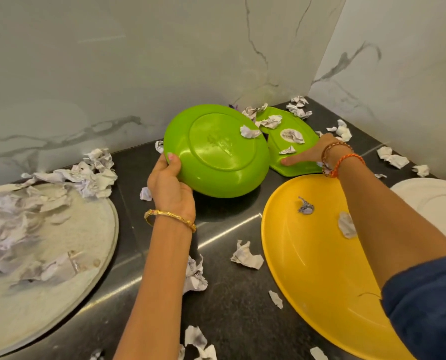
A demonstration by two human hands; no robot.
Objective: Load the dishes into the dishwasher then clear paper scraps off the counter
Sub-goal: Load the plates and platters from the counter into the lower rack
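Now green plate (216,149) tilted, underside up.

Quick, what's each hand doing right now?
Left hand: grips the tilted round green plate by its rim.
Right hand: fingers straight, touching the other green plate.

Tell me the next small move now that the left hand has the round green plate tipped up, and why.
Probably tip the second green plate with the right hand, shedding its paper scraps before lifting. The left hand already grips the round green plate, underside up, and the right hand's fingers rest on the second plate's near rim.
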